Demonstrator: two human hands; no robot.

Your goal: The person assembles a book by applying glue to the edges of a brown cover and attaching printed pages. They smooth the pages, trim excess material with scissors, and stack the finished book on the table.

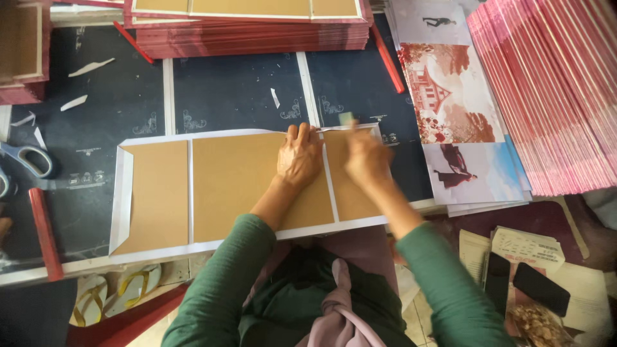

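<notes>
A long white sheet with three brown cardboard panels (231,183) glued on it lies across the dark work surface (238,90). My left hand (299,156) presses flat on the sheet near its far edge, fingers on the folded white margin. My right hand (365,157) is beside it, blurred, gripping a small pale green tool (346,119) against the same folded edge (334,128). Both arms wear green sleeves.
Stacks of red-edged covers (250,32) lie at the back, and fanned pink ones (553,96) at the right. Printed picture sheets (456,103) sit to the right. Scissors (26,160) rest at the left edge. Two dark phones (524,283) lie at the lower right, sandals (116,292) below.
</notes>
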